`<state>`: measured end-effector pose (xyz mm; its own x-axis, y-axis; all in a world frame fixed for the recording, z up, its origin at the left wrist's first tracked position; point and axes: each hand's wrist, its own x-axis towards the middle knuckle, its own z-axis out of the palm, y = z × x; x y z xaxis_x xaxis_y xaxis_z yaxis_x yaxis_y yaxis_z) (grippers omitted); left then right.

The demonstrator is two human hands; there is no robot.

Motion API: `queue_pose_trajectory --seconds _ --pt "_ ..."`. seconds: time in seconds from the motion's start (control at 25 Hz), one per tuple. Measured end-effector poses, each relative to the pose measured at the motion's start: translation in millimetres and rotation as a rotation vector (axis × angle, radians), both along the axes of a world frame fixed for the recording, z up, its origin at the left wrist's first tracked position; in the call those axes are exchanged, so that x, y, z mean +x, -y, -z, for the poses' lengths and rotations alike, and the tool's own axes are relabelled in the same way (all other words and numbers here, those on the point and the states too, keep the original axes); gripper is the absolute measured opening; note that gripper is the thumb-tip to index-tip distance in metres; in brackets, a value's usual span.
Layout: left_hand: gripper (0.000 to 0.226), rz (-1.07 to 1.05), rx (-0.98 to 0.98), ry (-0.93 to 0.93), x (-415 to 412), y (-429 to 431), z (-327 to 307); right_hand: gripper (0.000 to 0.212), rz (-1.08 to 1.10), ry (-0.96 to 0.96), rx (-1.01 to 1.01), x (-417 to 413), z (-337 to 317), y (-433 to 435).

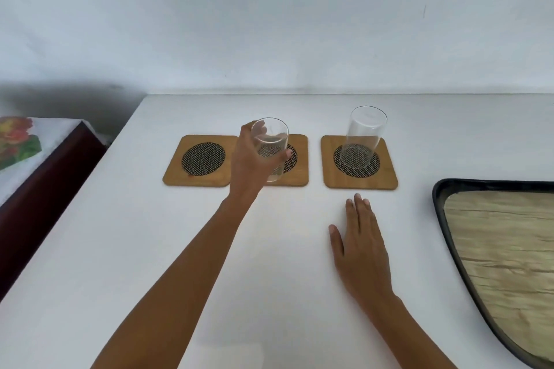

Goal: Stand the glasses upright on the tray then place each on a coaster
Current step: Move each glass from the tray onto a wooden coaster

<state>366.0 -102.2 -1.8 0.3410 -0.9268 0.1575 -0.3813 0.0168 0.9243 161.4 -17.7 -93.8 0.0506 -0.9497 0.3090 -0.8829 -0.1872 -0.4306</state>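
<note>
Three square wooden coasters with dark mesh centres lie in a row on the white table. The left coaster (200,160) is bare. My left hand (250,163) grips a clear glass (271,144) upright over the middle coaster (298,159); whether its base touches the coaster I cannot tell. A second clear glass (364,135) stands upright on the right coaster (386,172). My right hand (361,246) rests flat on the table, fingers apart, in front of the right coaster. The black-rimmed tray (439,198) with a wood-pattern floor sits at the right edge with nothing on its visible part.
The white table (120,249) runs back to a pale wall. To the left, beyond the table's edge, stands lower dark-red furniture (45,189) with a flowered cloth on top.
</note>
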Motion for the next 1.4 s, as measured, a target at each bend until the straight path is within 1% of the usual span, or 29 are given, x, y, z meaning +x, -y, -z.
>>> queue_pose_trajectory --seconds 0.16,0.28,0.8,0.96,1.08,1.2,1.32,1.4 --pt "0.076 0.025 0.005 0.005 8 34 7 0.060 0.009 -0.095 0.020 1 6 5" --pt "0.077 0.030 0.008 -0.038 13 51 11 0.059 0.010 -0.120 0.028 1 6 6" --pt "0.077 0.065 0.002 -0.128 7 65 28 0.061 0.007 -0.101 0.063 2 4 6" --pt "0.084 0.071 0.000 -0.076 8 61 27 0.062 0.005 -0.089 0.073 2 4 6" --pt "0.090 0.028 -0.030 -0.082 9 48 24 0.061 0.006 -0.082 0.064 2 3 6" --pt "0.082 -0.059 -0.067 0.017 9 28 22 0.060 0.001 -0.056 0.063 2 0 4" --pt "0.068 -0.089 -0.135 0.037 3 9 16 0.056 -0.011 -0.040 0.073 1 -4 4" --pt "0.062 -0.085 -0.165 0.063 -7 -3 10 0.056 -0.037 -0.022 0.101 -2 -10 2"
